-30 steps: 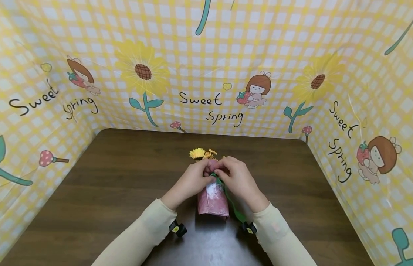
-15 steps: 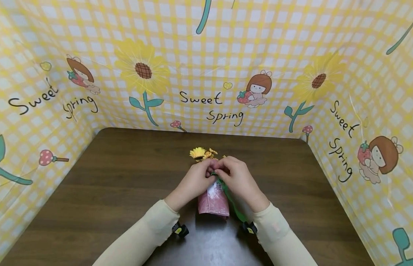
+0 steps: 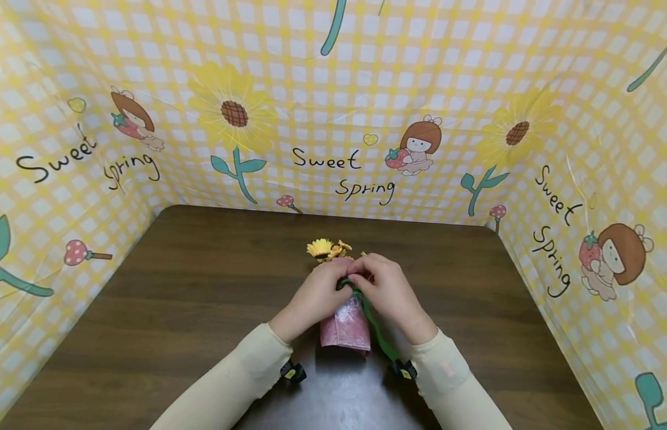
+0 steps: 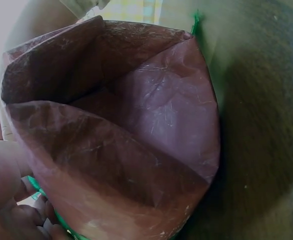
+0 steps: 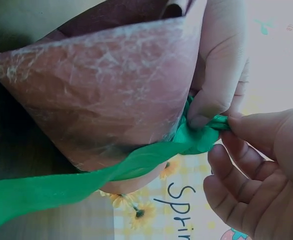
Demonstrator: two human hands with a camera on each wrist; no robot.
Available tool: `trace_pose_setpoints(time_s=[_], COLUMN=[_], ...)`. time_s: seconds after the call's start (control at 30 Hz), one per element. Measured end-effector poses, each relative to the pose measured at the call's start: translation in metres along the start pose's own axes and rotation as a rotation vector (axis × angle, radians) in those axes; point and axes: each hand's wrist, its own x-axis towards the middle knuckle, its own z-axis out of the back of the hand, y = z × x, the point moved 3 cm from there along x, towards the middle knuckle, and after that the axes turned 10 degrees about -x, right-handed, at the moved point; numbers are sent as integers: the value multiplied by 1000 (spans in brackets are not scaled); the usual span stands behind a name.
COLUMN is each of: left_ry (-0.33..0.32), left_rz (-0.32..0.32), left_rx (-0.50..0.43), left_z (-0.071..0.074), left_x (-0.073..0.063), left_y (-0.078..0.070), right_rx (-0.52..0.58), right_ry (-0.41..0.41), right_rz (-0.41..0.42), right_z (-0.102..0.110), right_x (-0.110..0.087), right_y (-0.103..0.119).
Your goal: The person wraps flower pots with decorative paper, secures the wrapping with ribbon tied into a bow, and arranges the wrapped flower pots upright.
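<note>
In the head view, a small bouquet wrapped in pink paper (image 3: 345, 334) lies on the table with its yellow flowers (image 3: 319, 248) pointing away from me. The left wrist view looks into the wrapper's hollow, folded bottom end. A green ribbon (image 5: 111, 170) goes around the wrapper and is gathered at one side; a long tail trails off toward the right wrist. My left hand (image 3: 317, 292) holds the gathered ribbon against the wrapper, its thumb on it in the right wrist view. Between thumb and index finger, my right hand (image 3: 384, 289) pinches a twisted bit of ribbon.
Dark wood table (image 3: 215, 310) surrounds the bouquet. A yellow checked cloth (image 3: 312, 107) with printed flowers and lettering stands behind the table and along both sides. Black wrist cameras sit below each sleeve.
My left hand has shifted slightly right, and a dark green bit of ribbon now shows by its thumb. The right hand stays pinching the ribbon; the bouquet has hardly moved.
</note>
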Motion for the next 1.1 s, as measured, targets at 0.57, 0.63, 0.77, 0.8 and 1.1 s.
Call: trace_pose_setpoints(time_s=[0.57, 0.63, 0.77, 0.8, 1.1], left_ry=[7, -13, -56, -62, -3], left_rz=[-8, 26, 125, 140, 5], left_rx=[30, 20, -18, -29, 7], left_z=[-1, -1, -1, -1, 0], left_x=[0, 0, 0, 0, 0], left_y=[3, 2, 3, 3, 0], right_rx=[-12, -12, -10, -10, -5], right_ry=[14, 15, 18, 20, 21], right_rz=[-9, -7, -9, -11, -3], right_z=[0, 1, 1, 1, 1], right_x=[0, 0, 0, 0, 0], right_y=[0, 0, 0, 0, 1])
